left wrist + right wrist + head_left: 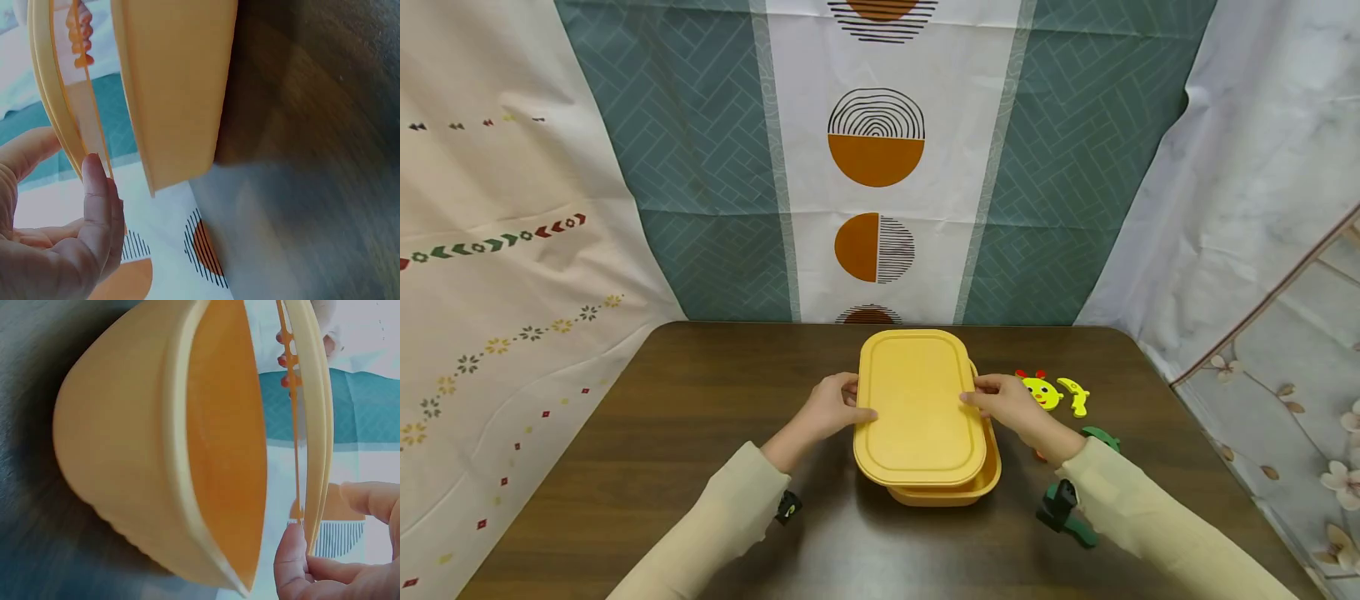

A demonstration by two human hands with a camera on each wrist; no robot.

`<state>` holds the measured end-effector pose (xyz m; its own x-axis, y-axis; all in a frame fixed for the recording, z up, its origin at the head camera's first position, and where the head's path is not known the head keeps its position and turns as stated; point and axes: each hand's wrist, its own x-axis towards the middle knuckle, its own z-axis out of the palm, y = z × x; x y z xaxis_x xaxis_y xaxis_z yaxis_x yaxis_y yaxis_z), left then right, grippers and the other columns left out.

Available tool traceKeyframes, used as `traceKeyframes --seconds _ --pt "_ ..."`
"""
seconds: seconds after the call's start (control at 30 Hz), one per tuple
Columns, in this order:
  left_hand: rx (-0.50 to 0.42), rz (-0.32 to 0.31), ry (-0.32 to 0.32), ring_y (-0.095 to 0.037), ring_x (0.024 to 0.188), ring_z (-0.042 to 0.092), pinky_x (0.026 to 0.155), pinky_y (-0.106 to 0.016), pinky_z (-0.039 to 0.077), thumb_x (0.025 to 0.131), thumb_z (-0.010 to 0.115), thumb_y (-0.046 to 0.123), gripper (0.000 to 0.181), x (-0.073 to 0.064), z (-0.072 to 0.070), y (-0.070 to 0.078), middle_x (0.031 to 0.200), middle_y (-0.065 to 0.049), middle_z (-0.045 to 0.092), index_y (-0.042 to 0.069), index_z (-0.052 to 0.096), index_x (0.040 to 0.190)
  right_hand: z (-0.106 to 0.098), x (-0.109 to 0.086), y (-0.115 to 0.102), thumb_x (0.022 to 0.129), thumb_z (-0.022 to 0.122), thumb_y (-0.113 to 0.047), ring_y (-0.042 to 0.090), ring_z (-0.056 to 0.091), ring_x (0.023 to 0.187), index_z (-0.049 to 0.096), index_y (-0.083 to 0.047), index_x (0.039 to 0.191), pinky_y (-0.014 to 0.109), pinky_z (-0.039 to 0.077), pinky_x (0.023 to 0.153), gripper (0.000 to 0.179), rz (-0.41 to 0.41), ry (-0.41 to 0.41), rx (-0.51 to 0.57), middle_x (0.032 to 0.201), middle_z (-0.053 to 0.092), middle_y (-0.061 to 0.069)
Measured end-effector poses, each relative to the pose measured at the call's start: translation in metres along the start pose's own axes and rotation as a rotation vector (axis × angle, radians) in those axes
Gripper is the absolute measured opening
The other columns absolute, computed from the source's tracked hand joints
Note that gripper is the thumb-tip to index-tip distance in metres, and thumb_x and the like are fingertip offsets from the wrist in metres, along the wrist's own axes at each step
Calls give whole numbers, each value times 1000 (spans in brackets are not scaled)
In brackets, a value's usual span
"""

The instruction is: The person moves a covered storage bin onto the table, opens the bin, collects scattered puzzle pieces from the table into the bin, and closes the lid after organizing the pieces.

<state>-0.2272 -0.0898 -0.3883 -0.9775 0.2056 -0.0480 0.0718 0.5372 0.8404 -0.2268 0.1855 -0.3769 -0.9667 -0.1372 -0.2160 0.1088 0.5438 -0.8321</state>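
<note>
A yellow rectangular lid [917, 408] with rounded corners is held above a matching yellow container [943, 498]. My left hand [837, 406] grips its left edge, thumb on top and fingers beneath. At the opposite edge my right hand [1006, 403] pinches it the same way. In the left wrist view a gap shows between the lid [53, 81] and the container's side [178, 87]. The right wrist view looks into the container [122, 444], whose visible inner wall is bare; its floor is hidden.
Right of the container lie a yellow smiling face piece [1042, 392] with red tips and a yellow curved piece [1075, 395]. Green pieces [1081, 530] lie partly under the right forearm. All stand on a dark wooden table [737, 367], with patterned curtains behind.
</note>
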Motion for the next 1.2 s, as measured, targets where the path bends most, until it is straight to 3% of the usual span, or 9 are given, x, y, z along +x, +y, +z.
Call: traceKeyframes --seconds 0.27,0.63,0.9,1.2 --pt "-1 -10 6 -19 82 58 67 -27 53 72 76 11 56 0 -8 -9 102 -15 61 -6 52 120 10 7 -7 90 57 -26 25 59 99 42 8 131 37 50 88 55 43 2 48 131 47 24" --pt "21 -39 28 -19 84 58 67 -26 53 72 75 11 58 -1 -19 -17 105 -16 59 -6 50 122 18 11 -12 83 65 -13 24 52 102 43 8 130 29 52 83 55 -9 -17 78 118 51 20" --pt "-12 -68 29 -20 85 59 65 -28 55 74 73 10 57 -4 -27 -15 106 -17 57 -6 48 123 25 12 -16 80 69 -13 26 51 106 43 7 131 33 48 90 61 -33 -4 62 121 53 21" --pt "-33 -91 11 -22 88 59 66 -31 56 76 71 9 58 -7 -42 -17 110 -19 54 -7 45 126 34 13 -22 77 71 -13 23 52 99 45 7 130 30 50 85 62 -24 -19 55 115 55 19"
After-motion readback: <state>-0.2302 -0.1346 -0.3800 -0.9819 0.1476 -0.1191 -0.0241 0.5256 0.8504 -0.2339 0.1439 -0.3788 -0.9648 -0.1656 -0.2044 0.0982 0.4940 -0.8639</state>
